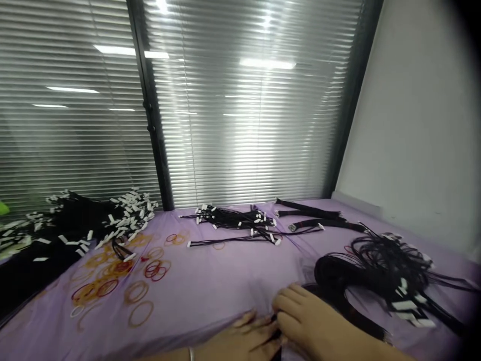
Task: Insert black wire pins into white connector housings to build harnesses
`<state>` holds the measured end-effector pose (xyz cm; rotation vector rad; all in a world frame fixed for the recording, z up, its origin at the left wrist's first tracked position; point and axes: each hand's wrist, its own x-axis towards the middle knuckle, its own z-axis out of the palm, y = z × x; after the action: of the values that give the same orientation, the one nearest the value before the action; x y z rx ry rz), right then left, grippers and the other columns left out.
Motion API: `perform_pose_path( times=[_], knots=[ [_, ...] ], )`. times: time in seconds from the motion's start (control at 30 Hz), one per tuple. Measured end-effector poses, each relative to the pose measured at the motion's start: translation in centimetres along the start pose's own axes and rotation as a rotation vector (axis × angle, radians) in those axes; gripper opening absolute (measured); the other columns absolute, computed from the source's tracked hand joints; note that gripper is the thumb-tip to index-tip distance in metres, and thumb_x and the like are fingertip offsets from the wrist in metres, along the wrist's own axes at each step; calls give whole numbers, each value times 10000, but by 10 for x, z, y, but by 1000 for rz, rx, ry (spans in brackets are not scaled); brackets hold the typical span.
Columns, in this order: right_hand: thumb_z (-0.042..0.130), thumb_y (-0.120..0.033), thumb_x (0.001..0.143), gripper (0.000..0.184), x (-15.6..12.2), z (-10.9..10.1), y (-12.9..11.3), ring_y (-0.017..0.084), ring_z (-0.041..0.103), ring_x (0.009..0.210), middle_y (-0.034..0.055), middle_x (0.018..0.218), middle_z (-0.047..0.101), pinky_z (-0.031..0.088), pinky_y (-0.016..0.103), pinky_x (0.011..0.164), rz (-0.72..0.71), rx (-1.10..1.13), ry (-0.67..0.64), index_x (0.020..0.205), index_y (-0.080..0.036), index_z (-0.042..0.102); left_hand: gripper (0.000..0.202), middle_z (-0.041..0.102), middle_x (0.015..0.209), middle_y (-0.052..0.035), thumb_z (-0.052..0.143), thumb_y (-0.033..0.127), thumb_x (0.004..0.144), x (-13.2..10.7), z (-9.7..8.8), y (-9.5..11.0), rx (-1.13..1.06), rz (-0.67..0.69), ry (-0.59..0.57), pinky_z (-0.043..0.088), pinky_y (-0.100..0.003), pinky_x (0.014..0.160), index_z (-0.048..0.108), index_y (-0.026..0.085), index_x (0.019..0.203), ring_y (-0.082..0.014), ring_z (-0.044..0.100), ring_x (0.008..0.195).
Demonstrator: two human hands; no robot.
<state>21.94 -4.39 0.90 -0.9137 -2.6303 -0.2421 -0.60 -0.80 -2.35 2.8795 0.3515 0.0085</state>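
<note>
At the bottom edge, my left hand (242,338) and my right hand (306,318) meet over the purple sheet. Their fingers are closed round a dark strand, apparently a black cable bundle (277,355); most of it is hidden by the fingers. Just right of my right hand lies a curved black braided sleeve (351,303). Beyond it spreads a tangle of thin black cables (391,263) with white connectors (411,311). A band shows on my left wrist.
Left on the purple sheet (210,281) lie loose yellow and red rubber bands (112,273). A large pile of black cables with white connectors (71,220) stands far left. More cables (236,218) and several black sleeved bundles (311,208) lie by the blinds (244,125). A wall (421,125) bounds the right.
</note>
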Motion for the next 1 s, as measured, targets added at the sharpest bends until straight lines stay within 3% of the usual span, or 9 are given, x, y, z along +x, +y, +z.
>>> perform_pose_path(
  times=[0.13,0.3,0.4,0.5,0.57,0.63,0.77,0.9,1.0],
  knots=[
    [512,-244,896,115,29,11,-12,213,539,867,87,980,614,489,365,791,-43,-13,-103,843,-171,583,514,414,1491,-146,366,341,1000,-1,-13,14,-44,-35,-1,268,-428,1182,347,155,1479,-257,349,1407],
    [464,-299,931,215,42,36,-7,223,528,921,100,1012,595,490,367,841,-17,53,-109,878,-144,602,483,476,1422,-209,501,298,940,-13,-31,14,69,-229,-56,329,-591,1097,472,130,1392,-369,419,1346],
    [443,-331,943,243,40,49,-7,227,522,966,98,1025,582,480,370,883,55,90,-116,894,-153,602,436,569,1363,-118,535,408,906,-30,-39,-26,114,-376,197,435,-473,1074,546,216,1297,-293,543,1254],
    [446,-341,947,236,36,55,-10,207,501,1014,85,1064,552,452,338,934,128,186,-100,946,-154,589,410,575,1343,-150,453,366,910,-46,-51,-90,207,-689,554,391,-463,1106,553,149,1244,-290,521,1266],
    [470,-429,934,309,34,53,-12,223,480,1044,93,1093,537,436,364,956,132,214,-87,988,-147,584,443,542,1341,-242,438,323,862,-54,-56,-130,203,-791,605,298,-586,1112,551,58,1198,-385,442,1312],
    [478,-527,911,417,33,50,-12,238,470,1042,104,1092,535,432,387,952,120,228,-98,1013,-137,584,384,609,1226,-257,448,293,813,-61,-56,-159,158,-848,603,344,-595,1062,603,51,1068,-409,513,1222],
    [480,-616,877,553,32,43,-10,252,467,1046,119,1113,539,401,413,980,72,294,-88,1098,-119,578,182,711,882,-83,532,251,760,-68,-53,-173,17,-846,617,466,-412,966,662,140,821,-301,634,996],
    [514,-551,888,503,35,37,-5,238,491,1042,121,1100,561,393,389,985,116,376,-15,1092,-98,593,75,663,670,92,635,222,792,-66,-68,-155,-193,-798,767,461,-107,663,689,199,745,-98,645,729],
    [544,-430,899,350,37,30,2,224,519,980,121,1018,585,422,378,926,179,379,7,979,-100,628,47,624,558,165,719,240,790,-60,-86,-133,-428,-781,909,370,-27,479,693,235,750,0,555,506]
  ],
)
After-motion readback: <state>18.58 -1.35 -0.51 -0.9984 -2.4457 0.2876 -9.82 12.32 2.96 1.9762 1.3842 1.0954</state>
